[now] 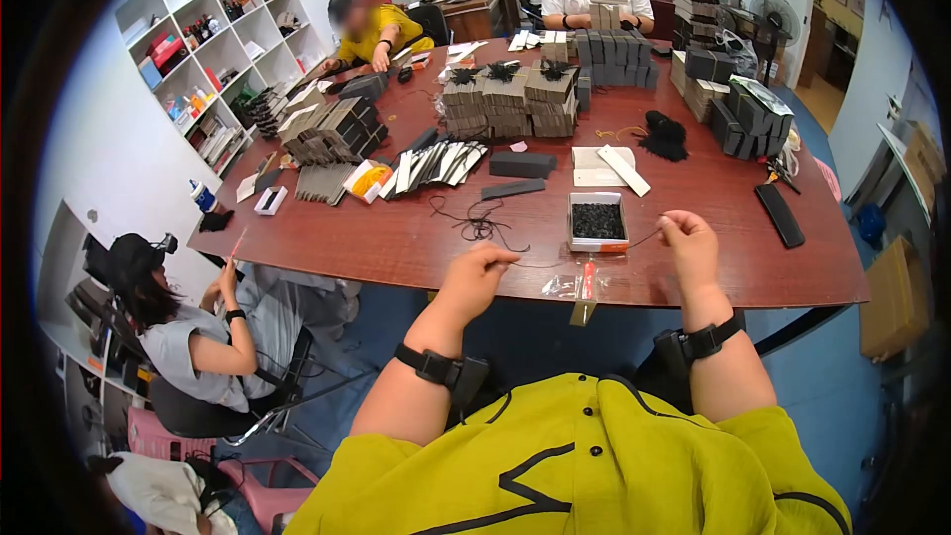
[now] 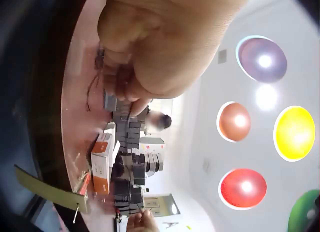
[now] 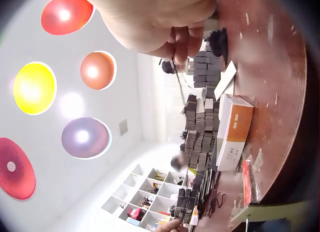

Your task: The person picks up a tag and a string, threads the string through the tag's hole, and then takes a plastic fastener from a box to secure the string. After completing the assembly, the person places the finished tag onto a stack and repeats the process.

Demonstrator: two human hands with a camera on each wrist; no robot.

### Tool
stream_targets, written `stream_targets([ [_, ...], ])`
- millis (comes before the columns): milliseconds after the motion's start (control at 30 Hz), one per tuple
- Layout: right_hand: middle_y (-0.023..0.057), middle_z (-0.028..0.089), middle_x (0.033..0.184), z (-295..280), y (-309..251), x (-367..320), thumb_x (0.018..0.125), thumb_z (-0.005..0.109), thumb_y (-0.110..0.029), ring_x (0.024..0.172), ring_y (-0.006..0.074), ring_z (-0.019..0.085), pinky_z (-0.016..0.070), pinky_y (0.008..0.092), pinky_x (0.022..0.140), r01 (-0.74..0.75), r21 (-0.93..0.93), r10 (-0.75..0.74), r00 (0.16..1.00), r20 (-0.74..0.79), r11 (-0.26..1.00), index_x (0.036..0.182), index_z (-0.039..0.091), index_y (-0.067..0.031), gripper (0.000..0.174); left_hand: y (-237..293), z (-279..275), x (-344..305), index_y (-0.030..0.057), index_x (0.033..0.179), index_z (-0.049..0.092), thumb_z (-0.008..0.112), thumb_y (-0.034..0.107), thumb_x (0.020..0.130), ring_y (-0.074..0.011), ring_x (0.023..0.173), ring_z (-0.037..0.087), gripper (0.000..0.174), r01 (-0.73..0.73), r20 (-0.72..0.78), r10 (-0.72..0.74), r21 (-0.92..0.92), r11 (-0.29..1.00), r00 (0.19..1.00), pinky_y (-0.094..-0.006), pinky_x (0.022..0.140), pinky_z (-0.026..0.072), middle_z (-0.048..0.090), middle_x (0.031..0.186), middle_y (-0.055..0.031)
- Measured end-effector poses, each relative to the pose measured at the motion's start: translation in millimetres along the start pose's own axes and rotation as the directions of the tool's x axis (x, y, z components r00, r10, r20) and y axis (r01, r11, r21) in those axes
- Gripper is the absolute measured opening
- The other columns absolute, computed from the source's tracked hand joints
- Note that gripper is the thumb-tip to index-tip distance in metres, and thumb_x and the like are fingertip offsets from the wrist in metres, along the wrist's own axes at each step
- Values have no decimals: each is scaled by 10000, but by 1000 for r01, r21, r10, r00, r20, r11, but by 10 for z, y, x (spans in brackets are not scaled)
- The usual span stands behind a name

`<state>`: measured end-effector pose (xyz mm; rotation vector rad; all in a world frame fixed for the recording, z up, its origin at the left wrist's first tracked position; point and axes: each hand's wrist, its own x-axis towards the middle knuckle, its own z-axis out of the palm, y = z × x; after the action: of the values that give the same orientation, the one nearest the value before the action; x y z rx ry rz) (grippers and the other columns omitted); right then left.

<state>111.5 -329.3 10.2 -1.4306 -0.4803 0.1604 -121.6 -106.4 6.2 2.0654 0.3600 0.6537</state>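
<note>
A thin black cord (image 1: 536, 266) stretches between the two hands above the table's near edge. My left hand (image 1: 474, 282) pinches one end of it between thumb and fingertips. On the other side, the right hand (image 1: 691, 250) pinches the cord too, held a little higher. In the right wrist view the cord (image 3: 180, 87) runs from the right fingertips toward the other hand. Between the hands and just beyond the cord stands a small white and orange box (image 1: 598, 247), filled with small black pieces (image 1: 597, 220). A loose tangle of black cord (image 1: 478, 228) lies left of the box.
A clear plastic bag with a red strip (image 1: 589, 280) lies at the near edge, by an olive strip (image 1: 582, 312). Beyond are white strips (image 1: 624, 170), dark blocks (image 1: 523, 164) and stacked grey bundles (image 1: 510, 104). A black case (image 1: 780, 215) lies right. Other people sit around the table.
</note>
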Motion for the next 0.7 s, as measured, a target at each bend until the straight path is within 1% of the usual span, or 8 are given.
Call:
stream_targets([
  [67,26,626,736,153,-115,-136,828,618,-50,646,71,566,463,206,613,-26,-58,33,993,116,998,883,631,23,93,368,100,19,6,944,644,605,14,801,-211,758,601,148,-188,73,176,225,956,982,-280,691,466,617,818,-79],
  [100,26,626,736,234,-179,-212,828,618,-50,646,71,566,463,206,613,-27,-61,34,992,120,998,883,631,23,93,501,185,22,6,944,644,605,14,801,-211,758,601,148,-184,70,173,223,957,982,-280,691,466,617,818,-79],
  [167,32,632,756,386,-310,-351,829,619,-54,662,74,577,474,203,630,-163,39,138,921,365,986,894,630,16,96,728,360,46,16,942,644,631,41,789,-233,756,607,155,-260,93,247,165,951,964,-294,675,470,621,816,-104],
  [267,42,637,792,504,-487,-509,831,621,-58,673,84,590,491,209,650,-291,53,235,857,459,955,894,631,5,90,923,472,64,21,923,642,640,60,793,-218,754,614,136,-293,60,287,184,938,956,-301,675,477,636,826,-103],
  [300,42,637,792,514,-467,-522,831,621,-58,673,84,590,491,209,650,-293,49,238,853,464,955,894,631,5,90,928,487,58,21,923,642,640,60,793,-218,754,614,136,-288,56,283,184,940,958,-301,675,477,636,826,-103],
  [367,43,628,804,522,-411,-538,846,610,-68,670,95,599,507,221,657,-306,115,214,844,493,945,901,610,-7,82,927,518,46,24,926,607,638,61,799,-201,743,610,136,-133,66,132,6,991,989,-296,681,478,632,821,-93],
  [500,36,615,787,592,-397,-614,866,589,-81,667,100,603,515,230,644,-432,182,297,816,496,883,899,571,-22,69,891,575,-2,29,939,557,634,59,802,-181,744,607,161,-69,47,73,-70,995,996,-294,689,480,623,813,-81],
  [700,-12,548,705,578,-322,-602,887,561,-90,542,40,467,378,179,474,-469,187,275,747,605,863,896,534,-51,48,903,547,-35,28,960,527,635,38,794,-161,752,599,198,-80,96,85,-53,995,992,-274,699,480,612,825,-72],
])
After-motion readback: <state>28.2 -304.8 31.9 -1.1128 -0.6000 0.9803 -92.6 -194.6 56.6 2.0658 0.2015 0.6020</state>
